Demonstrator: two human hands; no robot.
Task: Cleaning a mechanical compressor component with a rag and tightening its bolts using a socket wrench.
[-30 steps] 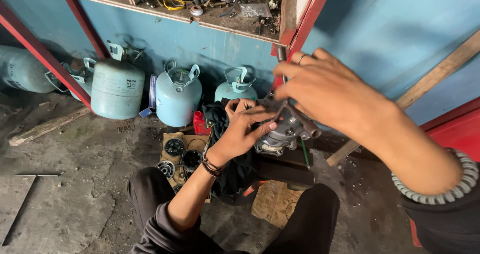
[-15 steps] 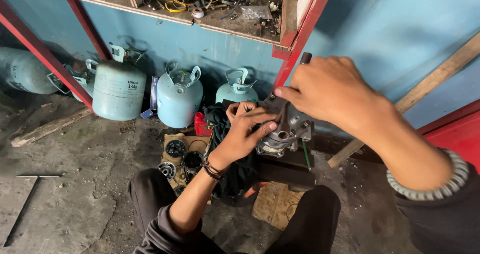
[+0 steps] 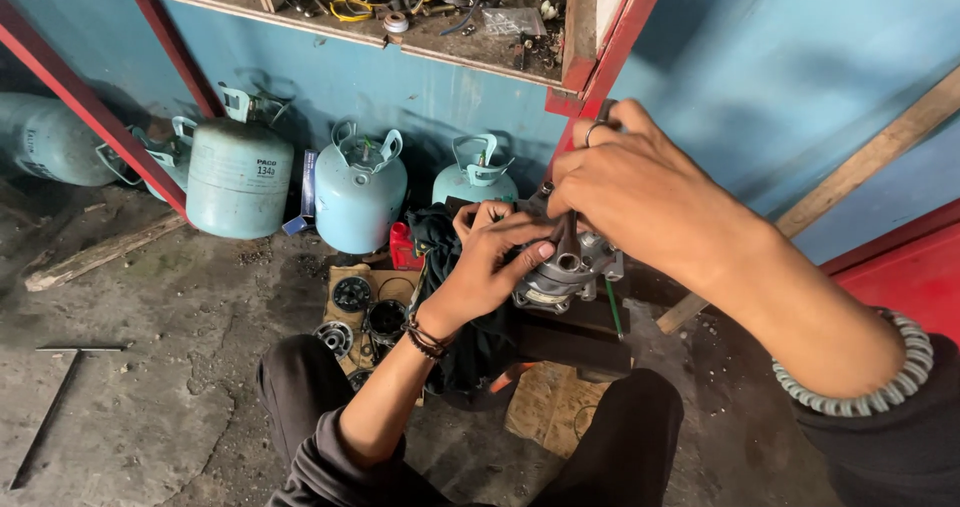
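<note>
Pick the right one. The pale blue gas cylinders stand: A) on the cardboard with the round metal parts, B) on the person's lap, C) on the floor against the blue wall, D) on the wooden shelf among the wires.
C: the gas cylinders stand upright on the concrete floor against the blue wall, below the shelf.

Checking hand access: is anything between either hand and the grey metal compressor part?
Nothing visible. The left hand already grips the grey metal compressor part from its side, and the right hand rests on top.
</note>
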